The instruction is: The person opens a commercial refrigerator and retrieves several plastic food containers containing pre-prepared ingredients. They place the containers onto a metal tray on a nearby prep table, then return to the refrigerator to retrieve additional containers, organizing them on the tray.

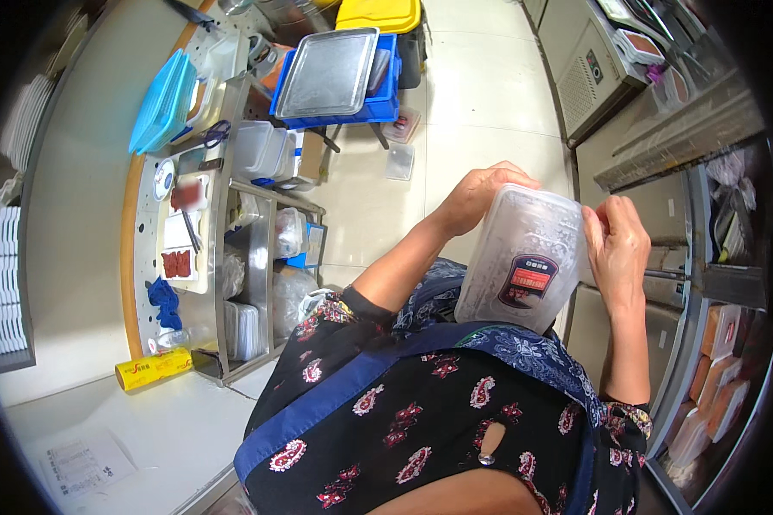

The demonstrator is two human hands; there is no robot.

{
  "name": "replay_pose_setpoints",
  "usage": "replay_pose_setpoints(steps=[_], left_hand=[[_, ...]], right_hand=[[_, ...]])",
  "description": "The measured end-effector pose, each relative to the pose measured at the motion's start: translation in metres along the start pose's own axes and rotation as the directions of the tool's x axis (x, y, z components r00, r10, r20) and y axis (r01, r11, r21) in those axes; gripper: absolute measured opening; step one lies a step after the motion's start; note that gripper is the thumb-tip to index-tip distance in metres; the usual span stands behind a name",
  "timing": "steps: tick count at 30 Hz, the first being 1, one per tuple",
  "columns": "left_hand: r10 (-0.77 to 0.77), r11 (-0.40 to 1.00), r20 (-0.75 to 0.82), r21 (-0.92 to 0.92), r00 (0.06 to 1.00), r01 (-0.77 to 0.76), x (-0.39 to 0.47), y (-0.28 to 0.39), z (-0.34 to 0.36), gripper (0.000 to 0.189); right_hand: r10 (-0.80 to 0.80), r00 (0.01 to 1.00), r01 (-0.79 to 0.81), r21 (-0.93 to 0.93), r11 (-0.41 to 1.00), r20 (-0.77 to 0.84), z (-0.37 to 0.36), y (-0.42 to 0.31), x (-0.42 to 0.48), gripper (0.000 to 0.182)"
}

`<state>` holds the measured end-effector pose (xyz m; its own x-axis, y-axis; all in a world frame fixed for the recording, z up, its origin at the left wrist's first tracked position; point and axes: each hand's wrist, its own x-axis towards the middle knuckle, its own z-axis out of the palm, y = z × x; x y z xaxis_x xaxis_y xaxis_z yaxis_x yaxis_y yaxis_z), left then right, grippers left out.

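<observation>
A frosted plastic food container [522, 257] with a lid and a dark printed label is held up before my chest, tilted. My left hand [493, 196] grips its upper left edge, the fingertips partly hidden behind it. At the upper right corner, my right hand [613, 241] has its thumb and bent fingers against the lid's rim. Frost or droplets cover much of the lid. What lies inside the container cannot be made out.
On the right stands an open refrigerator holding stacked food containers [721, 328]. To the left, a steel counter carries a white board [203, 273] with dark red meat, blue baskets [161, 103] and scissors [216, 134]. A metal tray [328, 71] rests on a blue crate [386, 96] ahead.
</observation>
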<state>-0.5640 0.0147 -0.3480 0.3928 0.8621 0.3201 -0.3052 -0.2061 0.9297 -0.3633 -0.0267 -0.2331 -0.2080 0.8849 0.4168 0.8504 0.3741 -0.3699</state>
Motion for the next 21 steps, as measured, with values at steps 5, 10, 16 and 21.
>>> replay_pose_setpoints(steps=[5,10,16,21], left_hand=[[0.091,0.968,-0.072,0.240,0.993,-0.071,-0.026,0.013,-0.048,0.028],[0.035,0.995,-0.238,0.094,0.971,-0.013,-0.050,0.018,-0.087,0.039],[-0.297,0.849,-0.411,-0.527,0.862,0.041,-0.083,-0.012,-0.130,0.069],[-0.506,0.718,-0.335,-0.674,0.795,0.174,-0.066,-0.027,-0.153,0.068]], right_hand=[[0.037,0.983,-0.076,0.217,0.973,0.180,0.037,-0.010,0.034,0.023],[0.168,0.877,-0.437,0.599,0.671,0.450,0.074,-0.018,0.048,0.015],[-0.001,0.671,-0.600,0.544,0.586,0.742,0.124,-0.015,-0.004,0.020],[0.082,0.599,-0.699,0.470,0.540,0.797,0.162,-0.011,0.037,0.025]])
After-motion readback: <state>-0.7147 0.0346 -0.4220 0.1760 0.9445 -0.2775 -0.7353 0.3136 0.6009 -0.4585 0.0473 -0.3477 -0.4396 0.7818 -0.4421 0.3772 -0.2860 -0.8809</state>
